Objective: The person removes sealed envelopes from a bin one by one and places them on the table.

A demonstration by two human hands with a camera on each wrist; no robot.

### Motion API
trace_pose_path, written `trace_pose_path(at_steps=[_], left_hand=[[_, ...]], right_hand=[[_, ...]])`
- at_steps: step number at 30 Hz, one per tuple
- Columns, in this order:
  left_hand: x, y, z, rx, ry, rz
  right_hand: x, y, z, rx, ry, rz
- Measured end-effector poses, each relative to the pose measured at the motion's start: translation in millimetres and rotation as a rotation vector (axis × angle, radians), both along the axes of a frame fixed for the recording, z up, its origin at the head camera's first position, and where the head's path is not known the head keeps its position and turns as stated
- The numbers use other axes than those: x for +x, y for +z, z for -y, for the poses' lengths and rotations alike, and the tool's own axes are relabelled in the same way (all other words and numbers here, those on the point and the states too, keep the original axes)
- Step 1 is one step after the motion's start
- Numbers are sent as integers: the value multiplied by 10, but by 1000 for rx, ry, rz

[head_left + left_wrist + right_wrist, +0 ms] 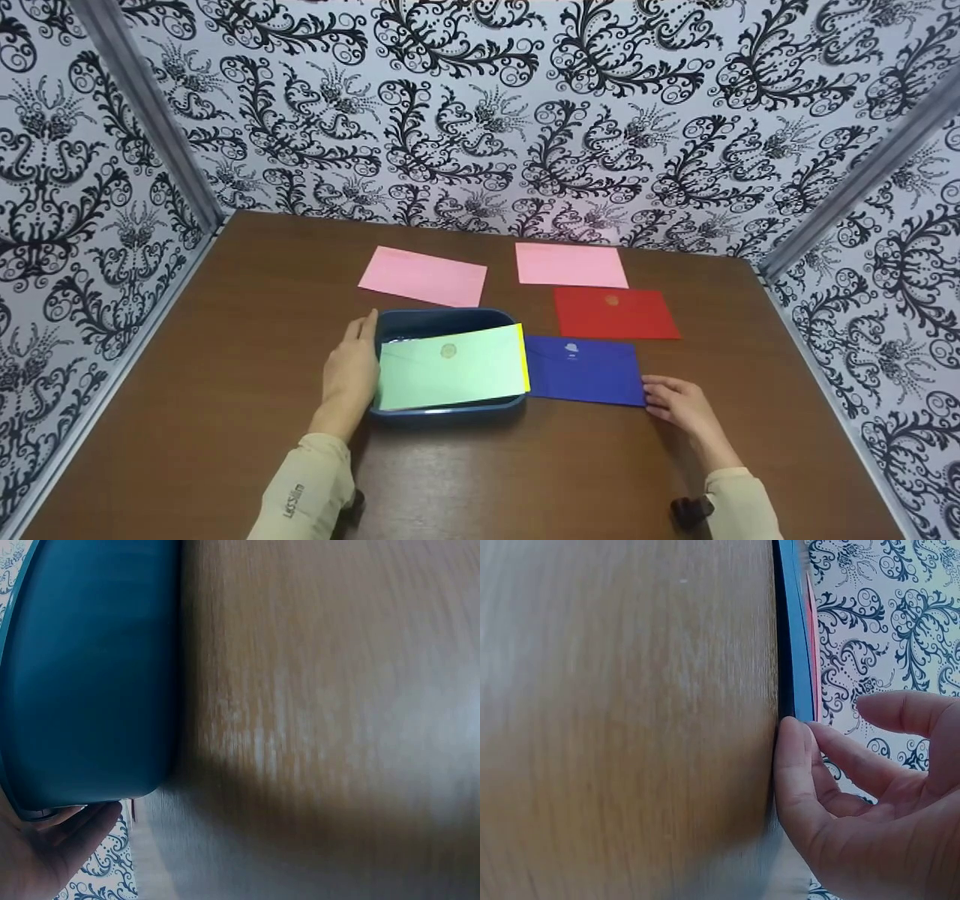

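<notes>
A dark blue plastic tub stands left of the table's middle. My left hand grips its left end; in the left wrist view, fingers lie against the tub's end wall. Inside rests a pale green envelope with a round seal, its right end over the rim. A yellow strip shows along that end, probably another envelope beneath. To the tub's right, a blue envelope with a white emblem lies on the table. Its right edge is pinched between thumb and fingers of my right hand.
Behind the blue envelope lies a red envelope. Two pink envelopes, one left and one right, lie toward the back of the brown table. Patterned wall panels enclose the table at the back and sides.
</notes>
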State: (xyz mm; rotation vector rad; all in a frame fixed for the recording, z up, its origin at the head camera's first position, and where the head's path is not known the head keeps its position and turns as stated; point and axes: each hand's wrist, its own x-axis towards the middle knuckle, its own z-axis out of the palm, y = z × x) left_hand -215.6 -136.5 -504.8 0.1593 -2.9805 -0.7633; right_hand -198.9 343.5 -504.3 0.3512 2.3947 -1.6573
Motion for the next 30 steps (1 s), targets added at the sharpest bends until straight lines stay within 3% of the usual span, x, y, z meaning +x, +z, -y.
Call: trace_pose_path(at_steps=[30], left_hand=[[16, 20, -8, -8, 0, -1]], right_hand=[[7, 27, 8, 31, 41, 16]])
